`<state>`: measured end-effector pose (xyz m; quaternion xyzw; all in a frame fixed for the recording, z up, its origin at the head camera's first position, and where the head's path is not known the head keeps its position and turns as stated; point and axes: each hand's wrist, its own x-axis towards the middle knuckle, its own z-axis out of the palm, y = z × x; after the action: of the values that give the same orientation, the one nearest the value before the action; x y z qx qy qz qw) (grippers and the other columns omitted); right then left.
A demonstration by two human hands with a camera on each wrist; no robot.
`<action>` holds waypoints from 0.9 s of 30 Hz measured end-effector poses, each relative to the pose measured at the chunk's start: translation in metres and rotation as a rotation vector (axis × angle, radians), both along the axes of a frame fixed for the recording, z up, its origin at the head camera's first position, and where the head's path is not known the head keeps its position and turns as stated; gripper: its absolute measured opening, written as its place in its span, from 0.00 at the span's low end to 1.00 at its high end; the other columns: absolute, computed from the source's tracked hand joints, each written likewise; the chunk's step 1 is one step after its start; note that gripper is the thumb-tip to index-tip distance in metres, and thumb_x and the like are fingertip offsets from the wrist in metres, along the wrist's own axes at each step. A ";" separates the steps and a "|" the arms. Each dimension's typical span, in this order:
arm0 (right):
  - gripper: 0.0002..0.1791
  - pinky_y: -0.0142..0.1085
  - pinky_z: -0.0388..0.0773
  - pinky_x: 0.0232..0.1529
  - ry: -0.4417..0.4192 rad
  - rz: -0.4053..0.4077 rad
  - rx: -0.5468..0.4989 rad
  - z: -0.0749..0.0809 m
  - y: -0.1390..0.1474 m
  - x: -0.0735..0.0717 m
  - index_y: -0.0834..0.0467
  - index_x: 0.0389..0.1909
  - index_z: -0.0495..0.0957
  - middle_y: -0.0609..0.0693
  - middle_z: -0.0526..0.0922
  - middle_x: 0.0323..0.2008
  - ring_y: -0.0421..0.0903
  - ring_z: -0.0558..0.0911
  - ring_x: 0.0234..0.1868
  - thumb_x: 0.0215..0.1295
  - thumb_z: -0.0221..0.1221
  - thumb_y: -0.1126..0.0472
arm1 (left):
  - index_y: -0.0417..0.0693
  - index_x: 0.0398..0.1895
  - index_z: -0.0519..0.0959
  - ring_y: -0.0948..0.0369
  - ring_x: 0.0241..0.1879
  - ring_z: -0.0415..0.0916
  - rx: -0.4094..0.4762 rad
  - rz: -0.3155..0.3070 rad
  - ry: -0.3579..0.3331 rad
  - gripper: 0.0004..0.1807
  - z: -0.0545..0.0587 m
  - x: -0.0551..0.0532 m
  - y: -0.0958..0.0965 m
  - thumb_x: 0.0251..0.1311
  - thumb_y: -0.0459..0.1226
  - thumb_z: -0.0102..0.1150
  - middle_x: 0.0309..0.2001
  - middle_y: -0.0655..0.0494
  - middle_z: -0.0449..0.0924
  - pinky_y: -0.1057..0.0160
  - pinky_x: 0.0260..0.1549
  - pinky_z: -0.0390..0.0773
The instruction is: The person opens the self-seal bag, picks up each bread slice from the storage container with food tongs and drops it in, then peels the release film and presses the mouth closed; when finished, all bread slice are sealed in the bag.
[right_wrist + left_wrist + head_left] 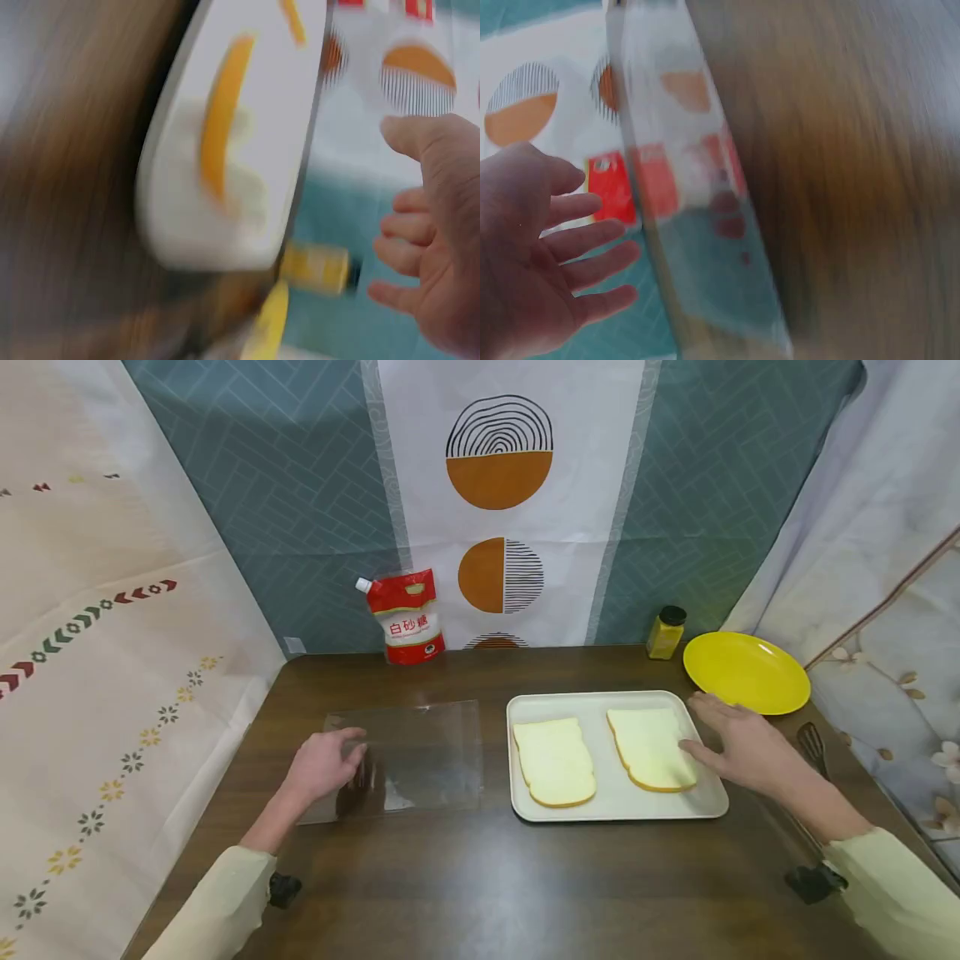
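Two slices of white bread with brown crusts lie side by side on a cream rectangular tray (600, 814): a left slice (555, 764) and a right slice (654, 750). My right hand (742, 743) hovers at the tray's right rim, its thumb beside the right slice. In the right wrist view that hand has its thumb out, its fingers loosely bent and nothing between them. Over the left part of a clear, shiny sheet (435, 760) is my left hand (324, 764). Its fingers look relaxed and spread in the left wrist view, with nothing in them.
At the back stands a red and white sugar pouch (408, 618) with a white cap. A yellow jar (666, 633) with a black lid and a yellow plate (750, 672) sit back right. A dark slotted utensil (812, 747) lies partly under the right forearm.
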<state>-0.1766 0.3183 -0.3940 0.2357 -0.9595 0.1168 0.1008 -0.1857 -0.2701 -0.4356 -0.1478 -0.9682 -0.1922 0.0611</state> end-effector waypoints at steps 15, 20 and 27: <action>0.28 0.47 0.77 0.56 -0.206 0.414 -0.009 -0.028 -0.221 -0.049 0.67 0.59 0.78 0.60 0.80 0.58 0.55 0.82 0.55 0.64 0.67 0.52 | 0.33 0.62 0.75 0.32 0.65 0.62 -0.001 -0.095 -0.072 0.29 -0.031 -0.016 0.044 0.63 0.42 0.66 0.65 0.31 0.69 0.30 0.60 0.60; 0.34 0.49 0.73 0.59 -0.198 0.397 0.146 -0.043 -0.253 -0.062 0.64 0.61 0.78 0.60 0.76 0.63 0.56 0.75 0.64 0.61 0.69 0.45 | 0.39 0.68 0.71 0.32 0.71 0.51 -0.003 -0.084 -0.097 0.34 -0.033 -0.016 0.043 0.61 0.44 0.68 0.72 0.31 0.58 0.26 0.62 0.49; 0.41 0.50 0.68 0.64 -0.204 0.373 0.279 -0.051 -0.273 -0.072 0.64 0.63 0.75 0.63 0.71 0.67 0.57 0.67 0.70 0.59 0.67 0.37 | 0.46 0.72 0.68 0.34 0.74 0.45 -0.014 -0.124 -0.129 0.37 -0.040 -0.024 0.049 0.63 0.50 0.65 0.75 0.35 0.53 0.24 0.62 0.41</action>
<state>-0.2488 0.0453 -0.4449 0.4073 -0.9114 0.0232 -0.0533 -0.2094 -0.2213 -0.4752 -0.1951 -0.9605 -0.1981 -0.0145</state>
